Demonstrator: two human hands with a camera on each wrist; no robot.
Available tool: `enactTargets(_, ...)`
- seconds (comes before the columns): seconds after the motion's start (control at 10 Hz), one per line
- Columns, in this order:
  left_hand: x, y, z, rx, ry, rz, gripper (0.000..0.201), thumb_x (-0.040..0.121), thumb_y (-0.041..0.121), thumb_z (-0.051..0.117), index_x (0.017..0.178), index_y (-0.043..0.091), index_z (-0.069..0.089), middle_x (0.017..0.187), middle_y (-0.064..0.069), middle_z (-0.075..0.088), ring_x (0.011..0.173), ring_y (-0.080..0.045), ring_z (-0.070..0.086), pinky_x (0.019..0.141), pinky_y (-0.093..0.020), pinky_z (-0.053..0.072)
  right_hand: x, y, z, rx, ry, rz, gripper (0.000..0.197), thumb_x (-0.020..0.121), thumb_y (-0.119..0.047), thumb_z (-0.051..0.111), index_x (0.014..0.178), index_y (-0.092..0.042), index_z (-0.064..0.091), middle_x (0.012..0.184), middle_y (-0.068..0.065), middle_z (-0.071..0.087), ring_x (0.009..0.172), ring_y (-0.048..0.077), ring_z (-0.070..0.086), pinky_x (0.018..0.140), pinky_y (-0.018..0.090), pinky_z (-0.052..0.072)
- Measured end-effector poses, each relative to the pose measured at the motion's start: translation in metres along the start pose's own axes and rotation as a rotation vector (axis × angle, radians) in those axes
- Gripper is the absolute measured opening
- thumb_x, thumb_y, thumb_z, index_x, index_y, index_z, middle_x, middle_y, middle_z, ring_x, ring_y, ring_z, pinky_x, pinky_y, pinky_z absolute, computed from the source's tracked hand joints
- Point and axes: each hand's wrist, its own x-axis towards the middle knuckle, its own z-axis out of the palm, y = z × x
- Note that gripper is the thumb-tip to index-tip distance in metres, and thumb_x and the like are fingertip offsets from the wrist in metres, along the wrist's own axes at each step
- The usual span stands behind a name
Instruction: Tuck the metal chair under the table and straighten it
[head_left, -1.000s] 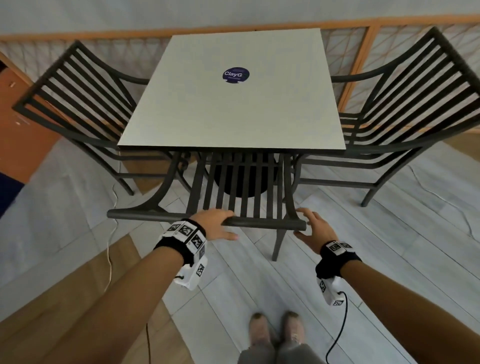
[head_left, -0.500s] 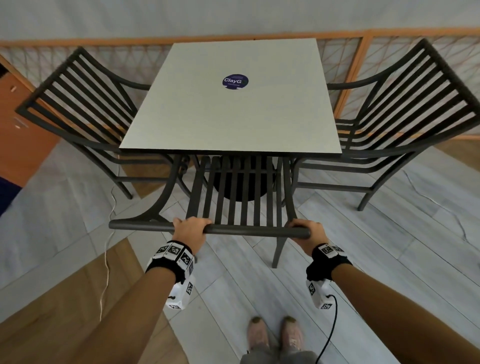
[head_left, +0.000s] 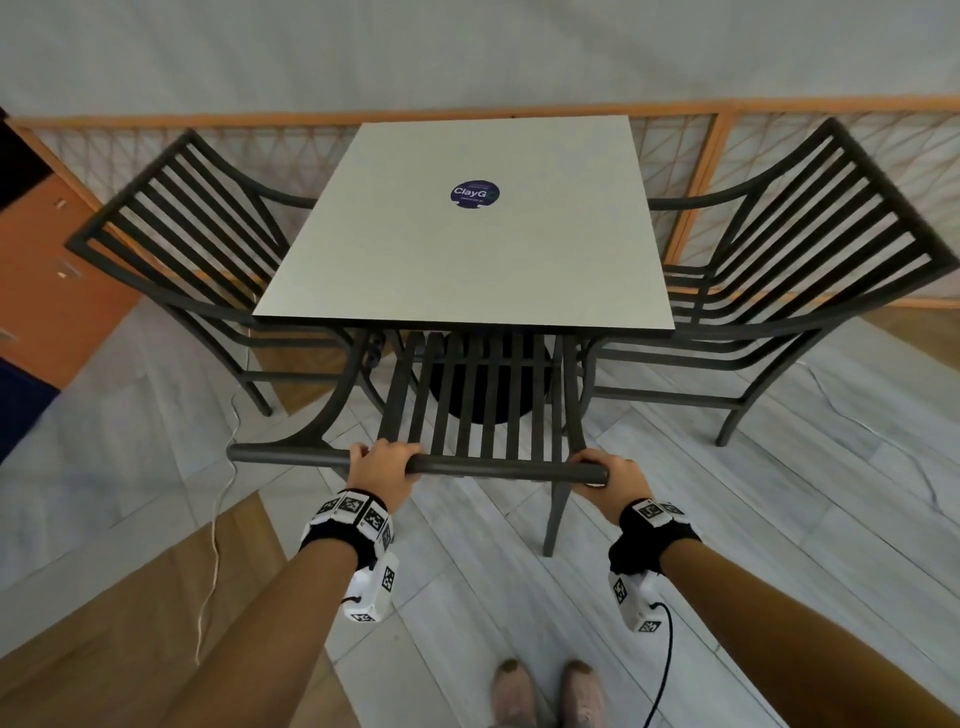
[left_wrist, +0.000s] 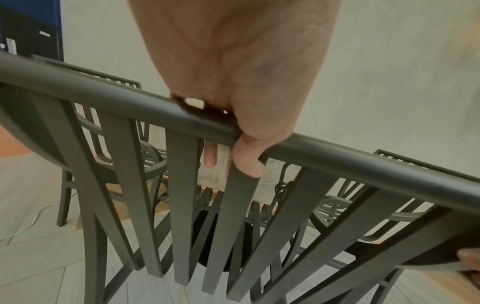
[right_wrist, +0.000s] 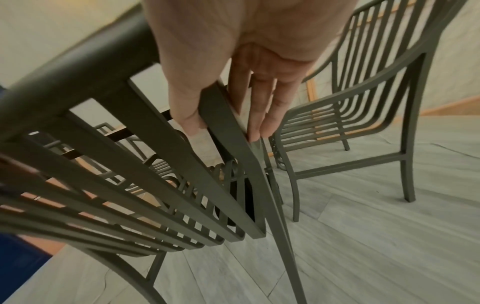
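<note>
The dark metal chair (head_left: 483, 410) stands at the near side of the white square table (head_left: 467, 270), its seat under the tabletop and its slatted back toward me. My left hand (head_left: 382, 467) grips the top rail left of its middle. In the left wrist view the left hand (left_wrist: 233, 82) wraps over the rail (left_wrist: 337, 156) with the thumb underneath. My right hand (head_left: 605, 478) grips the rail's right end. In the right wrist view the right hand (right_wrist: 233, 61) straddles the outermost slat (right_wrist: 233, 133), thumb on one side and fingers on the other.
Two matching metal chairs stand at the table's left (head_left: 171, 218) and right (head_left: 810, 234). The table's black round base (head_left: 488, 384) sits behind the slats. A wooden railing (head_left: 696, 171) runs behind. A white cable (head_left: 218, 519) lies on the floor at left. My feet (head_left: 545, 691) are below.
A second ago the left hand lay loosely on the rail and the right hand hovered open at its end. Both have since closed round the rail.
</note>
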Motion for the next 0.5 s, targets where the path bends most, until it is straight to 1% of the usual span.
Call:
enactTargets(0.1, -0.002, 0.015, 0.003, 0.038, 0.022, -0.039, 0.017, 0.091, 0.028, 0.051, 0.105, 0.028, 0.060, 0.102, 0.005, 0.065, 0.108, -0.021, 0.054, 0.107, -0.047, 0.026, -0.013, -0.006, -0.013, -0.069, -0.024, -0.058, 0.021, 0.079, -0.023, 0.070, 0.098, -0.031, 0.064, 0.087, -0.007, 0.070, 0.080, 0.012, 0.063, 0.076, 0.030, 0.052)
enactTargets(0.2, -0.007, 0.035, 0.008, 0.050, 0.033, -0.057, 0.026, 0.092, 0.029, 0.052, 0.117, 0.025, 0.057, 0.118, 0.003, 0.063, 0.120, -0.023, 0.051, 0.113, -0.051, 0.021, -0.030, -0.014, -0.028, -0.108, -0.013, -0.116, 0.029, 0.081, -0.024, 0.067, 0.108, -0.033, 0.061, 0.100, -0.009, 0.070, 0.092, 0.010, 0.063, 0.088, 0.029, 0.050)
enactTargets(0.3, -0.022, 0.057, 0.016, 0.004, 0.119, -0.031, 0.035, 0.091, 0.025, 0.052, 0.127, 0.023, 0.053, 0.131, 0.001, 0.058, 0.130, -0.023, 0.045, 0.118, -0.053, 0.018, -0.049, -0.025, -0.047, -0.125, -0.044, -0.134, 0.030, 0.083, -0.028, 0.065, 0.112, -0.036, 0.059, 0.114, -0.010, 0.068, 0.105, 0.009, 0.060, 0.098, 0.032, 0.047)
enactTargets(0.4, -0.049, 0.075, 0.027, -0.129, 0.190, -0.049, 0.058, 0.091, 0.016, 0.051, 0.145, 0.026, 0.032, 0.156, 0.003, 0.032, 0.147, -0.018, 0.023, 0.121, -0.049, 0.012, -0.066, -0.034, -0.076, -0.194, -0.075, -0.176, 0.019, 0.085, -0.034, 0.061, 0.100, -0.046, 0.059, 0.115, -0.013, 0.067, 0.107, 0.008, 0.060, 0.098, 0.036, 0.048)
enactTargets(0.5, -0.086, 0.081, 0.036, -0.205, 0.091, -0.055, 0.077, 0.092, 0.017, 0.046, 0.150, 0.033, -0.002, 0.154, 0.015, -0.018, 0.148, -0.010, -0.006, 0.120, -0.041, 0.010, -0.080, -0.060, -0.132, -0.238, -0.036, -0.258, 0.017, 0.087, -0.034, 0.060, 0.099, -0.046, 0.061, 0.110, -0.018, 0.068, 0.102, -0.002, 0.060, 0.097, 0.032, 0.049)
